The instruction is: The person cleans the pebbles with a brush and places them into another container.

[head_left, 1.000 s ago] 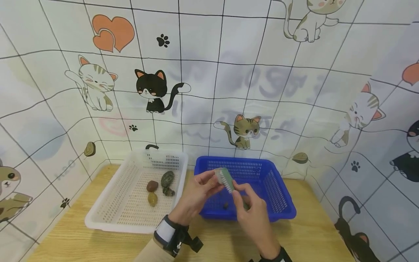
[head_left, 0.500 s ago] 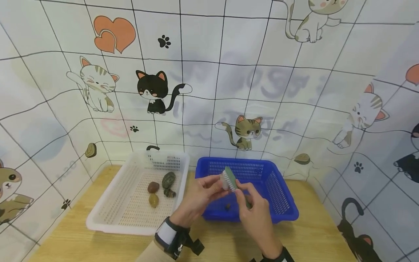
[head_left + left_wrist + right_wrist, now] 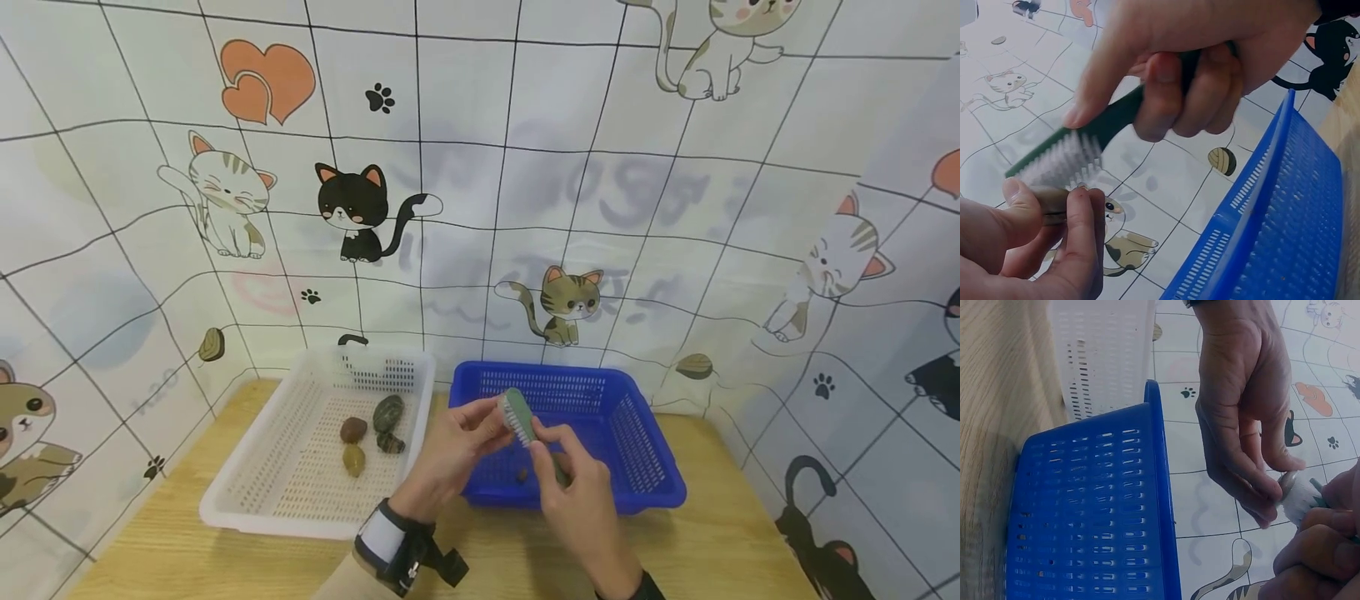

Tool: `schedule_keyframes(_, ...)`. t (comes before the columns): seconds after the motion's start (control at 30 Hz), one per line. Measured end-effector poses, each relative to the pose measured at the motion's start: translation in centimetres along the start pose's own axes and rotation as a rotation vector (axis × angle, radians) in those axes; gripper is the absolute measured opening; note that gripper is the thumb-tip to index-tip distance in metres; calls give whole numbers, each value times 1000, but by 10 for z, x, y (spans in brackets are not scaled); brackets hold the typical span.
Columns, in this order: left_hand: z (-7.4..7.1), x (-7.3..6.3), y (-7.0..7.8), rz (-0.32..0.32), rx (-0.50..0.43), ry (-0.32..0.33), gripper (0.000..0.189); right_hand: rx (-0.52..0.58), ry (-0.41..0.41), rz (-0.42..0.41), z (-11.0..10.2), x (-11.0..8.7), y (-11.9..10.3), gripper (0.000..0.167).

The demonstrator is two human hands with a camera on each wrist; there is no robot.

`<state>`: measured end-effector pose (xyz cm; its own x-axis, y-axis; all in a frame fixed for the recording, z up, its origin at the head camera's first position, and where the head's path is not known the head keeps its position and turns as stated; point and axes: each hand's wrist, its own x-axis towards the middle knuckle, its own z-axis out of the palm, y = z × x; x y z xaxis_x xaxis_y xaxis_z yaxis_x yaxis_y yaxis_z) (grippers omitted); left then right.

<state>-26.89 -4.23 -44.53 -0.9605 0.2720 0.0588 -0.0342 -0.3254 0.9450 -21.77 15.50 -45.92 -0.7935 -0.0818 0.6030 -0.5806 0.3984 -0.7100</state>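
In the head view, my left hand (image 3: pixel 453 454) and right hand (image 3: pixel 581 492) work over the blue basket (image 3: pixel 633 450). My left thumb and fingers pinch a small, smooth, tan-brown piece (image 3: pixel 1050 201); whether it is stone or shell I cannot tell. A green brush (image 3: pixel 519 417) with white bristles is gripped by the handle in my right hand, its thumb pressed along the back. In the left wrist view the blurred bristles (image 3: pixel 1063 159) lie against the top of the piece. Left fingertips hide much of it.
A white basket (image 3: pixel 300 475) to the left holds a red-brown stone (image 3: pixel 353 430), a yellowish stone (image 3: pixel 354 460), a dark green stone (image 3: pixel 387 412) and a dark striped piece (image 3: pixel 390 442). One small brown bit (image 3: pixel 522 476) lies in the blue basket. Both stand on a wooden table (image 3: pixel 487 558).
The brush head has shifted right, then back left, over the piece. Both hands keep their hold, and the left hand stays nearly in place.
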Motion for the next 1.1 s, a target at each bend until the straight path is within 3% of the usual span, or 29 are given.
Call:
schedule_keyframes(0.13, 5, 1, -3, -9, 5, -32, 46, -30, 8, 19, -2, 2, 0, 19)
schedule_keyframes(0.4, 5, -1, 0, -3, -25, -72, 45, -61, 14, 143, -10, 5, 4, 18)
schedule_keyframes(0.63, 2, 1, 0, 26, -29, 13, 43, 0, -10, 39, -3, -1, -3, 17)
schedule_keyframes(0.77, 3, 1, -2, 11, -9, -6, 44, -8, 12, -8, 0, -3, -5, 18)
schedule_keyframes(0.93, 7, -1, -3, -7, -6, -64, 45, -59, 39, 70, -4, -1, -3, 18)
schedule_keyframes(1.1, 7, -2, 2, 9, -15, -61, 44, -57, 27, 143, -8, 1, -3, 19)
